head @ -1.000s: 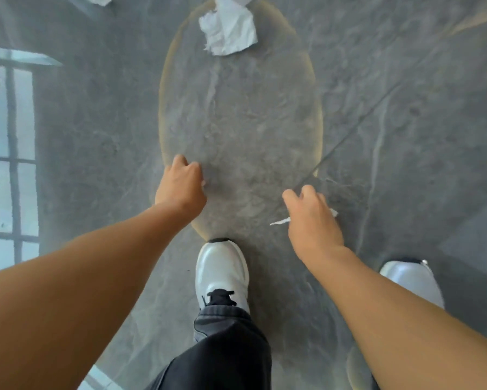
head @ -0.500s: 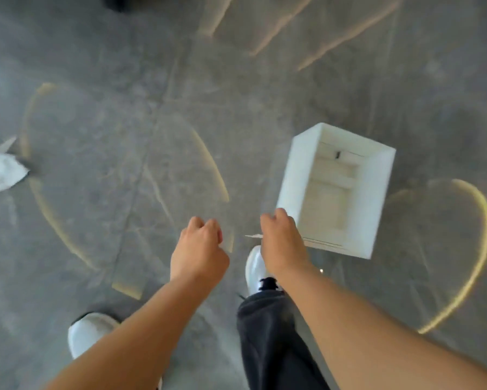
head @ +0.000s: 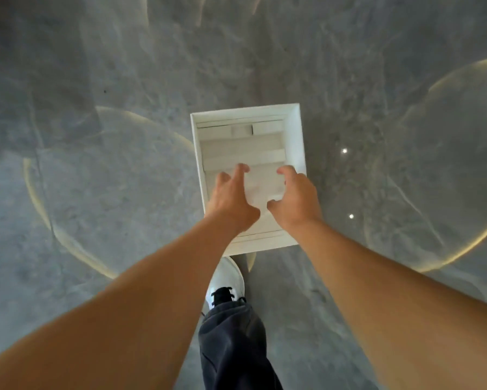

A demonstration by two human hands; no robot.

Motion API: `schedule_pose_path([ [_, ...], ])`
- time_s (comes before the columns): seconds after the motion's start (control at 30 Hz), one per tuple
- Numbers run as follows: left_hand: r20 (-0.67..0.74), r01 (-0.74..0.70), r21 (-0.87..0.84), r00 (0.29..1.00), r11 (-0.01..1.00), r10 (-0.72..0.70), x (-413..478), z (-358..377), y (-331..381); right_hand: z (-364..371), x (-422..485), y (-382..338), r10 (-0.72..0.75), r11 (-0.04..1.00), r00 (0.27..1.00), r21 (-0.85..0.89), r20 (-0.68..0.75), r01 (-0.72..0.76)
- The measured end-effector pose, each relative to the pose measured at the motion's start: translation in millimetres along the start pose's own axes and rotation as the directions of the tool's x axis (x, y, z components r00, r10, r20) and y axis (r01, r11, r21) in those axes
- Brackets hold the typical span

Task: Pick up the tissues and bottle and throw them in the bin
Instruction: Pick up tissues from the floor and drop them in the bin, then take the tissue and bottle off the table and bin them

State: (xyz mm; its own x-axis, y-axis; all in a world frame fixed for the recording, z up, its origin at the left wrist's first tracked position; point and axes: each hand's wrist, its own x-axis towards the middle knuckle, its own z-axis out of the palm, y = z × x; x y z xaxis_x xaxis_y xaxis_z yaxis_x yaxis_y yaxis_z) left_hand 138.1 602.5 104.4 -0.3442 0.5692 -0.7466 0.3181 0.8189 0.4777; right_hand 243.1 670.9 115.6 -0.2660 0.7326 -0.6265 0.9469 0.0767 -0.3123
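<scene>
A white rectangular bin stands open on the grey floor straight in front of me. Both hands hover over its near half. My left hand has its fingers spread apart and holds nothing. My right hand is likewise spread, its fingers curved downward. Between the two hands, inside the bin's opening, is a pale blurred piece of tissue, free of both hands. No bottle and no other tissues are in view.
My white shoe and dark trouser leg are just short of the bin's near edge. Grey marbled floor with curved yellowish light reflections surrounds the bin on all sides.
I have turned from the tissues on the floor to the bin, which is now directly under my hands. Both fists have spread, and the tissue scrap has left my right hand.
</scene>
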Motion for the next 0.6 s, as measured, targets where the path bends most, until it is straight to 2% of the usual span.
schedule_pose_path([
  [0.13,0.019,0.083,0.073,0.996,0.994,-0.084,-6.2,-6.4,-10.5,-7.6,-7.4,14.3,0.068,0.996,0.998,0.052,0.015,-0.069],
  [0.23,0.031,0.095,0.192,0.994,0.977,-0.103,-24.5,-29.2,-25.1,-13.2,-27.4,6.9,0.074,0.997,0.994,-0.019,0.078,-0.072],
  [0.33,0.070,0.082,0.251,0.992,0.964,-0.103,-49.5,-59.8,-39.1,-16.6,-49.9,-20.9,0.015,0.994,0.991,-0.109,0.133,0.000],
  [0.47,0.018,0.078,0.295,0.996,0.952,-0.087,-81.8,-110.2,-65.7,-11.0,-73.3,-93.3,-0.098,0.981,0.979,-0.146,0.177,0.125],
  [0.6,-0.058,0.063,0.301,0.997,0.951,-0.048,-106.9,-173.4,-102.0,0.2,-100.0,-185.0,-0.278,0.933,0.946,-0.189,0.164,0.307],
])
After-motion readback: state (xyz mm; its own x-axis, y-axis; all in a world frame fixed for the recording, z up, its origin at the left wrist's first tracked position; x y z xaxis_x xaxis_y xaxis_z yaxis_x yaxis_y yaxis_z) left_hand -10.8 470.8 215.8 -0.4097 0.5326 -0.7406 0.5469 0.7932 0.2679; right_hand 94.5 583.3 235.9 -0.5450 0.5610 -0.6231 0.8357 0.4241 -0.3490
